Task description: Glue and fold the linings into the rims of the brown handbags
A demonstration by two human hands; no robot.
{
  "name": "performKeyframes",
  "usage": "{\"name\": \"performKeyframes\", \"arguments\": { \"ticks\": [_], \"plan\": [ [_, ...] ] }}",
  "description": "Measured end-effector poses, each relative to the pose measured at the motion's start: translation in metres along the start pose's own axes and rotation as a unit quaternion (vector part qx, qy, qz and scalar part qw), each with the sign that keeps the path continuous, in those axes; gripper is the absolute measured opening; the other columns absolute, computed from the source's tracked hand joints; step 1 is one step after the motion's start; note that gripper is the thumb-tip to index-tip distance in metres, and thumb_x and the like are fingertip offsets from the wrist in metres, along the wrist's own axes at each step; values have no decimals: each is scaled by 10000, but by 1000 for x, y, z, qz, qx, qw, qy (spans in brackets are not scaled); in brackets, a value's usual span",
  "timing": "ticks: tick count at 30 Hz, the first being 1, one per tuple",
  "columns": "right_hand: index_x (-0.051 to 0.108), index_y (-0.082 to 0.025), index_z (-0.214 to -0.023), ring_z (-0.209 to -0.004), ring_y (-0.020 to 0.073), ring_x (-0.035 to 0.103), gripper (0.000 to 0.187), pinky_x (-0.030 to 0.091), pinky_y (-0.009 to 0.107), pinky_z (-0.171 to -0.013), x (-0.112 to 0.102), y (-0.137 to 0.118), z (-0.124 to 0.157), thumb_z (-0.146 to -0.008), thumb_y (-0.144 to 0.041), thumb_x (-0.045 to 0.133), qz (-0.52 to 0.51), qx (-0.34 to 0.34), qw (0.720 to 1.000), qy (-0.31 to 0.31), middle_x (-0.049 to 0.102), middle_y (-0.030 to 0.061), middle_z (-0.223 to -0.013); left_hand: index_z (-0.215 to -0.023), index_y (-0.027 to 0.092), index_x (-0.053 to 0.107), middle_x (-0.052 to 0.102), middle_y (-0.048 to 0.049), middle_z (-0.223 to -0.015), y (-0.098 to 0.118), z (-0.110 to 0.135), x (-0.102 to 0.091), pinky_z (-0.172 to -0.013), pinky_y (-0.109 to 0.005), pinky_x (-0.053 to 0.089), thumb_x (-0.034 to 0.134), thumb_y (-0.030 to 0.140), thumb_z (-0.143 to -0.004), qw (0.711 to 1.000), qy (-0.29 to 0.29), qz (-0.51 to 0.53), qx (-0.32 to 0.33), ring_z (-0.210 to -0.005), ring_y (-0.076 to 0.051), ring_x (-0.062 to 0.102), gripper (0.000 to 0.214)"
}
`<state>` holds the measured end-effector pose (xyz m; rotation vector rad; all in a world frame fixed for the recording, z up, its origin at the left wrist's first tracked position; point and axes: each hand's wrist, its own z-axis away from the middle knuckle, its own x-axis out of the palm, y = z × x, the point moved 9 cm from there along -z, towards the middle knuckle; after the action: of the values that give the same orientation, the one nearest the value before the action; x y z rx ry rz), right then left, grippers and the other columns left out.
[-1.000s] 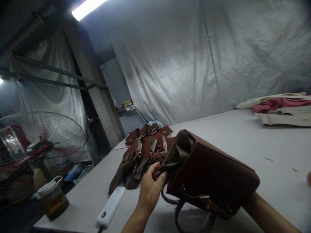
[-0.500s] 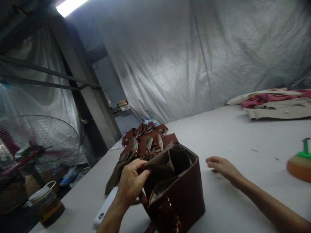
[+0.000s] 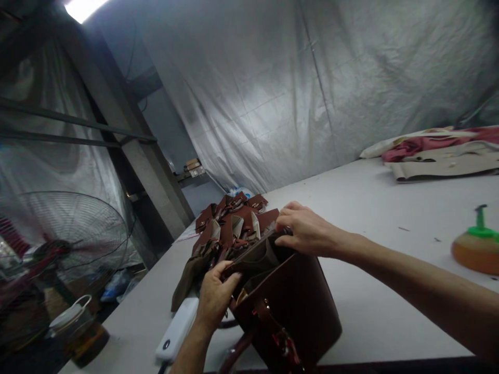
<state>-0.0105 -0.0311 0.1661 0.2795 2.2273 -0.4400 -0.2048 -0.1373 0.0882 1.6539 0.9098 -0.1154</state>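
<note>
A dark brown handbag point(image 3: 298, 306) stands tilted on the white table in front of me, its top open and its olive-brown lining showing. My left hand point(image 3: 216, 293) grips the left end of its far rim, thumb on the inside. At the far right corner of the same rim, my right hand point(image 3: 300, 228) pinches the edge between thumb and fingers. A handle with metal fittings hangs on the bag's near side. Beside my left wrist lies a white power bank point(image 3: 178, 328). The bag's bottom is hidden.
Several brown bag pieces point(image 3: 226, 228) lie heaped beyond the handbag. On the right stands a bottle of amber liquid point(image 3: 475, 252) with a green spout. Folded beige and pink material point(image 3: 436, 156) lies at the back right. At left are a lidded jar point(image 3: 80, 332) and a fan point(image 3: 66, 249).
My right hand has moved left from above the table and taken hold of the handbag's far rim. The bag's opening has narrowed. My left hand keeps its grip.
</note>
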Motion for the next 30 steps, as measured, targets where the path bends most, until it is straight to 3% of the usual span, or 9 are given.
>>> {"name": "performKeyframes", "arguments": {
  "ticks": [3,6,10,13,18,25,30],
  "plan": [
    [689,-203,-678,-936,272,493,120,389,322,-730,17,10,-16,-670,-317,724,59,25,995,-75,640,67,-807,-879,160,705,708,-10,-789,1,1,1,-723,-238,477,643,356,-747,1000,1,-1,2,-768,-175,635,245],
    [680,-199,-617,-882,249,510,87,368,321,-732,26,12,-26,-681,-257,684,63,1,992,-109,638,57,-739,-858,152,707,713,-22,-766,1,2,0,-693,-237,496,650,393,-744,1000,14,23,-9,-743,-175,643,273],
    [643,-175,-584,-865,218,525,106,361,327,-813,27,13,-31,-666,-119,605,58,-46,995,-71,652,58,-789,-852,135,700,684,-26,-696,0,6,-1,-471,-192,467,643,440,-742,997,35,62,-36,-591,-146,610,329],
    [617,-170,-586,-827,193,539,135,377,293,-745,29,22,-31,-652,-71,554,50,-25,997,-60,651,62,-835,-843,130,697,657,-11,-655,0,8,2,-339,-152,388,662,435,-717,993,29,94,-60,-490,-114,559,332],
    [612,-175,-637,-610,142,514,134,304,246,-529,38,37,-26,-623,-75,523,17,71,990,-121,603,22,-657,-818,123,703,653,-12,-643,1,7,1,-334,-146,408,687,427,-689,991,43,108,-64,-481,-106,559,330],
    [612,-189,-857,-643,132,509,246,285,217,-521,37,25,-22,-629,-116,557,-15,25,990,-137,618,10,-749,-805,126,702,675,-23,-678,0,6,0,-368,-158,436,674,437,-697,992,48,104,-55,-536,-127,592,331],
    [614,-188,-817,-689,157,524,153,320,235,-561,35,24,-22,-665,-175,610,-13,33,991,-127,612,20,-766,-821,132,698,687,-23,-716,-1,4,0,-429,-179,471,675,447,-708,993,28,96,-55,-589,-142,611,336]
  ]
}}
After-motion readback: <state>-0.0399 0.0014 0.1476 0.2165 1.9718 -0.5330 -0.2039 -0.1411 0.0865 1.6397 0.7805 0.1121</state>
